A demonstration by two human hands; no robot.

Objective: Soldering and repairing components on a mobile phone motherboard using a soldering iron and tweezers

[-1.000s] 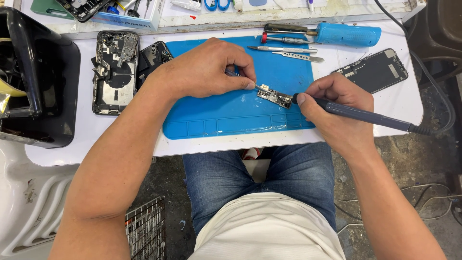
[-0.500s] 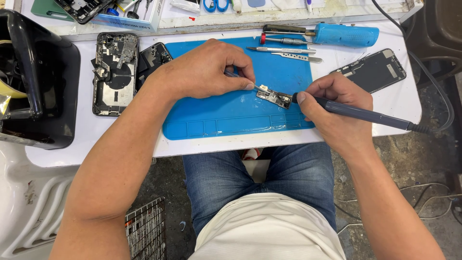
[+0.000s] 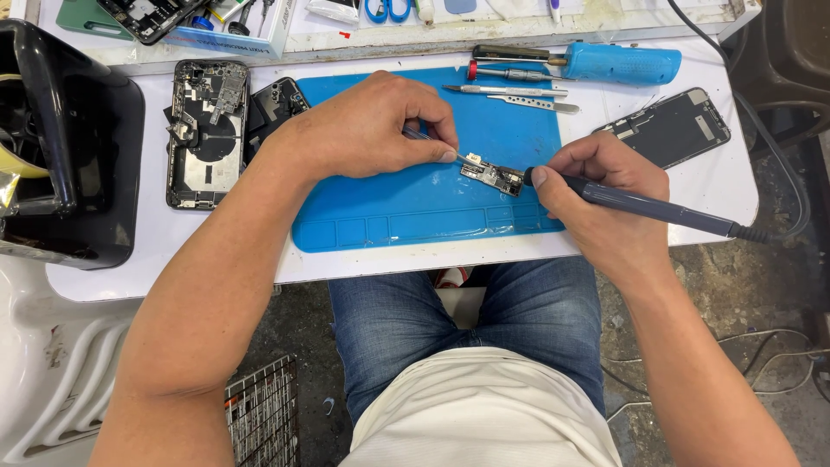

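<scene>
Both forearms reach forward, bare to above the elbow. The left hand (image 3: 372,130) lies palm down, knuckles up, thumb and forefinger pinched together at its right edge. The right hand (image 3: 605,203) is curled into a pen-style grip, forefinger extended toward the left hand's fingertips, wrist bent slightly inward.

Person seen from above: both forearms bare, no sleeves, no watch or rings showing on left hand (image 3: 372,130) or right hand (image 3: 601,199). Off-white shirt (image 3: 484,415) over torso. Blue denim jeans (image 3: 467,320), faded at thighs, below shirt hem.
</scene>
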